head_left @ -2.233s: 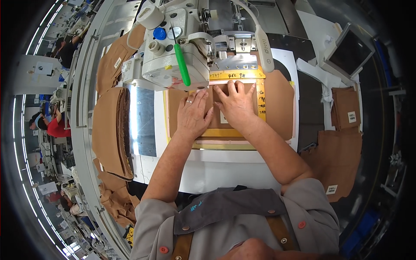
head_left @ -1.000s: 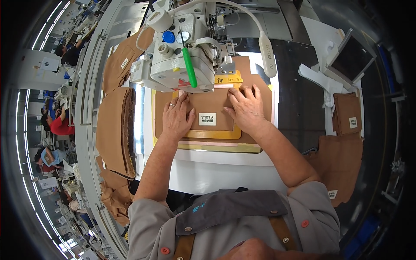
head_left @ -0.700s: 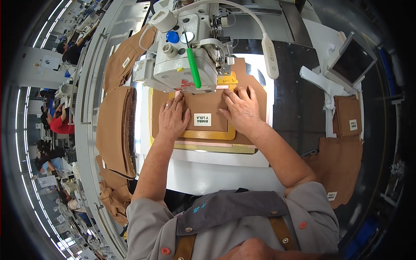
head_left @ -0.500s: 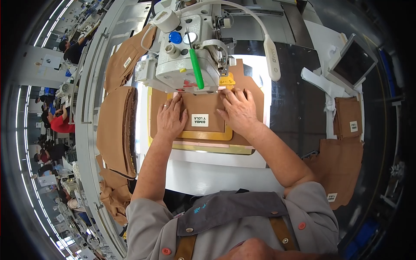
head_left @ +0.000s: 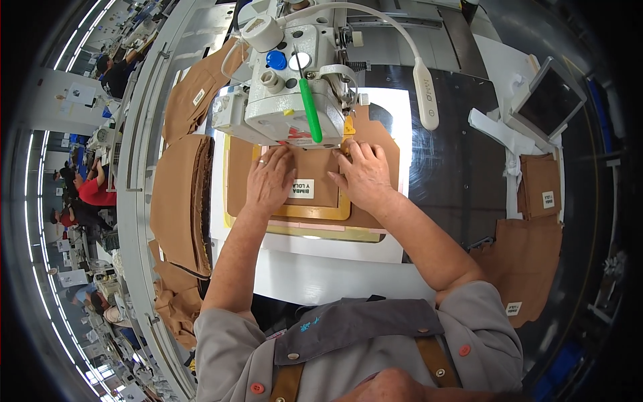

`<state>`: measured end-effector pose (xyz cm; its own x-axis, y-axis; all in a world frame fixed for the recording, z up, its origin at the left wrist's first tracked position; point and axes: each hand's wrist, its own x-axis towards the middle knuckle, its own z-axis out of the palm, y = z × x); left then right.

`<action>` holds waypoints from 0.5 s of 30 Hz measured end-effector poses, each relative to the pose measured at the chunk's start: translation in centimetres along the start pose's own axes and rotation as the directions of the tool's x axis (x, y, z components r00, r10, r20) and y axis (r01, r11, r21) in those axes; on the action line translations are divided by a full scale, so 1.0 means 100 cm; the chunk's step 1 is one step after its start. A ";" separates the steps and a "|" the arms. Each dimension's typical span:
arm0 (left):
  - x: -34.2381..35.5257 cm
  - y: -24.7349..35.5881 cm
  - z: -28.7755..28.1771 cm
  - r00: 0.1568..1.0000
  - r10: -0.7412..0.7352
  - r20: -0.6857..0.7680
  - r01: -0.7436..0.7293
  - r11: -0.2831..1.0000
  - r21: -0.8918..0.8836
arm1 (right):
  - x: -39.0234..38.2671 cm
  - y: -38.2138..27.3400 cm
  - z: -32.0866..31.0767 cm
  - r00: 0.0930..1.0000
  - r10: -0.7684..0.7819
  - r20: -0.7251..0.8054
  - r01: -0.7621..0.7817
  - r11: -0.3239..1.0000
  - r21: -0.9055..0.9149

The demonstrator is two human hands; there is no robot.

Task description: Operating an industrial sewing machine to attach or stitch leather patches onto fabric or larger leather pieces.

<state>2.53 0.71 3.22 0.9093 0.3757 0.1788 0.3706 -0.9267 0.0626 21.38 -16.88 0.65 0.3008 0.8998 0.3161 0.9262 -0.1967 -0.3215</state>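
Note:
A small brown fabric piece with a white label (head_left: 301, 189) lies inside a yellow frame (head_left: 308, 212), on top of a larger brown fabric panel (head_left: 367, 218). My left hand (head_left: 271, 179), a ring on one finger, rests flat on the left part of the small piece. On its right side lies my right hand (head_left: 365, 174), fingers spread and slightly bent, fingertips near a yellow tab. Both hands hold nothing. Just beyond the fingertips stands the white sewing machine head (head_left: 268, 114); it hides the far edge of the work and the needle.
A green-handled tool (head_left: 310, 110) with a thin shaft leans against the machine head. A white lamp (head_left: 425, 94) hangs at right. Stacked brown panels (head_left: 177, 201) lie left; labelled brown pieces (head_left: 539, 184) lie right, below a screen (head_left: 552, 97). Other people work far left.
The fabric, yellow frame and white sheet have slid slightly left under the machine. My left hand now sits closer to the label, partly covering its left edge; both hands stay flat.

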 end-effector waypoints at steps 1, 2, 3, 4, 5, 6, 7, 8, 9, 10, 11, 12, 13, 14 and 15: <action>0.004 0.006 0.003 1.000 -0.003 0.000 0.003 1.000 -0.001 | 0.001 0.000 -0.001 1.000 -0.005 -0.004 0.005 1.000 0.017; 0.009 0.014 0.007 0.998 0.054 0.020 -0.053 0.996 -0.075 | 0.001 0.000 -0.001 1.000 -0.007 -0.001 0.007 1.000 0.016; 0.013 0.024 0.010 0.993 0.113 0.036 -0.106 0.983 -0.149 | 0.000 0.000 -0.001 1.000 -0.014 -0.015 0.014 1.000 0.010; 0.019 0.035 0.009 0.991 0.131 0.036 -0.123 0.978 -0.171 | 0.000 0.001 -0.002 0.999 -0.020 -0.029 0.020 1.000 0.002; 0.022 0.040 0.015 0.991 0.129 0.035 -0.121 0.977 -0.175 | -0.001 0.001 -0.003 0.999 -0.021 -0.025 0.021 1.000 0.000; 0.025 0.041 0.019 0.989 0.151 0.007 -0.146 0.967 -0.207 | -0.001 0.000 -0.004 1.000 -0.021 -0.014 0.021 1.000 0.024; 0.027 0.041 0.022 0.985 0.172 -0.023 -0.172 0.956 -0.237 | -0.002 0.000 -0.006 1.000 -0.021 -0.003 0.021 0.999 0.047; 0.027 0.039 0.024 0.986 0.164 -0.023 -0.165 0.957 -0.237 | -0.003 0.001 -0.007 1.000 -0.027 0.002 0.027 0.998 0.048; 0.028 0.038 0.025 0.987 0.162 0.012 -0.153 0.954 -0.259 | -0.005 0.003 -0.008 1.000 -0.014 0.015 0.012 0.995 0.101; 0.027 0.038 0.025 0.986 0.159 0.047 -0.140 0.950 -0.280 | -0.008 0.005 -0.009 1.000 -0.001 0.029 -0.004 0.988 0.153; 0.027 0.039 0.027 0.986 0.155 0.052 -0.135 0.949 -0.284 | -0.011 0.006 -0.010 0.999 -0.001 0.036 -0.004 0.988 0.155; 0.026 0.043 0.025 0.985 0.155 0.080 -0.131 0.958 -0.254 | -0.015 0.008 -0.014 0.998 -0.029 0.061 0.019 0.985 0.170; 0.025 0.045 0.025 0.982 0.154 0.110 -0.127 0.966 -0.224 | -0.018 0.008 -0.017 0.995 -0.058 0.086 0.041 0.982 0.186; 0.023 0.045 0.027 0.982 0.147 0.115 -0.118 0.967 -0.228 | -0.020 0.009 -0.020 0.994 -0.061 0.095 0.042 0.981 0.190; 0.024 0.044 0.030 0.985 0.139 0.100 -0.112 0.966 -0.233 | -0.022 0.009 -0.024 0.993 -0.094 0.065 0.079 0.975 0.207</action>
<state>6.90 -2.47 0.96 0.9663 0.2428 0.0862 0.2120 -0.9394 0.2695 22.07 -19.97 1.80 0.1966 0.9377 0.2865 0.8799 -0.0399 -0.4734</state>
